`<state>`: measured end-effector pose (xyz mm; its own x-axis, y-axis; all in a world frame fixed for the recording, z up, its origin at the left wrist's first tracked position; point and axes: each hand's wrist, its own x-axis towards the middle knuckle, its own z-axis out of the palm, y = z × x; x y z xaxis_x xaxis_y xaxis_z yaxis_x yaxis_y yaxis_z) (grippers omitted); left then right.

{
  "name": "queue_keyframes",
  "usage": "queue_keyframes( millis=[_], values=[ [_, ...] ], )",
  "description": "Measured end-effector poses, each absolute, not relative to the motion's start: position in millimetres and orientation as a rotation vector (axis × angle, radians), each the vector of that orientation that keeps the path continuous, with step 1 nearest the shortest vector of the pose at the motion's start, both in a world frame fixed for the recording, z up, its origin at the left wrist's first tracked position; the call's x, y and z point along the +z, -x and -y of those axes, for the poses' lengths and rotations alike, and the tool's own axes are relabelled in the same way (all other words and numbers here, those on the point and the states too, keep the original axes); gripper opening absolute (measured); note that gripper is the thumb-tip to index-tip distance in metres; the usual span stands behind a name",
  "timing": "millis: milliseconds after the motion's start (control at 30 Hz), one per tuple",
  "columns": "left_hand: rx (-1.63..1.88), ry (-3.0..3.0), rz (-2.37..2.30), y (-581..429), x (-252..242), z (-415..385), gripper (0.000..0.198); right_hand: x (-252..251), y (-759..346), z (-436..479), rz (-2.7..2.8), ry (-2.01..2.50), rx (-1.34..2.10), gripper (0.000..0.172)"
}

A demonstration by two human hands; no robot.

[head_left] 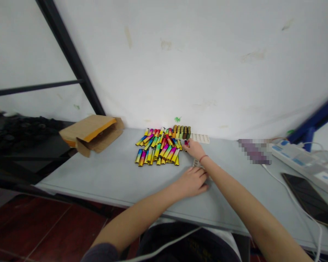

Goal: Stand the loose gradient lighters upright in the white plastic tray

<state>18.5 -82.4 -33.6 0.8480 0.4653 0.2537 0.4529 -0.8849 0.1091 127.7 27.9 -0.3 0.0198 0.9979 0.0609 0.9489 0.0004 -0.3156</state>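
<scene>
A grey worktop (104, 178) is seen set against a white wall, with a black frame at the left. An opened cardboard box (91, 134) is laid on its side at the far left corner. At the right, a white power strip (300, 160) and a dark flat screen (310, 198) are placed near the edge. A pile of rainbow-coloured lighters (158, 147) is spread flat in the far middle of the worktop; a short row of upright lighters (182, 131) is stood just behind it, and a white holed tray (200, 138) is laid beside that row. The right hand (194, 148) is stretched to the pile's right edge, fingers partly curled; whether a lighter is gripped cannot be told. The left hand (192, 181) is rested palm down nearer the body, loosely opened, its fingertips touching a small pale tray (198, 163), with nothing enclosed.
</scene>
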Motion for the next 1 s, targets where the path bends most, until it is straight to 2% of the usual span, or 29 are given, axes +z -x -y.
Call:
queue_keyframes(
  millis=[100,233,433,600,767,1000],
  values=[
    [0.46,-2.95,-0.768,-18.6,-35.7,84.2,0.041,9.8,-146.1,-15.9,1.979,1.956,0.253,0.038],
    [0.527,-2.907,-0.877,-22.3,-40.9,80.5,0.042,12.6,-188.7,24.6,2.037,1.77,0.168,0.03],
    [0.606,-2.888,-0.851,-27.5,-43.0,59.9,0.044,-33.1,-239.7,98.8,2.257,1.536,0.011,0.04],
    [0.68,-2.873,-0.853,-22.8,-45.8,52.2,0.039,-46.4,-279.2,95.8,2.164,1.893,-0.273,0.036],
    [0.562,-2.835,-0.85,-26.6,-46.5,41.7,0.032,-23.7,-296.7,48.2,2.122,2.293,-0.275,0.032],
    [0.501,-2.834,-0.825,-31.6,-39.9,35.0,0.033,-19.7,-302.5,-2.8,1.998,2.316,-0.262,0.038]
  ],
)
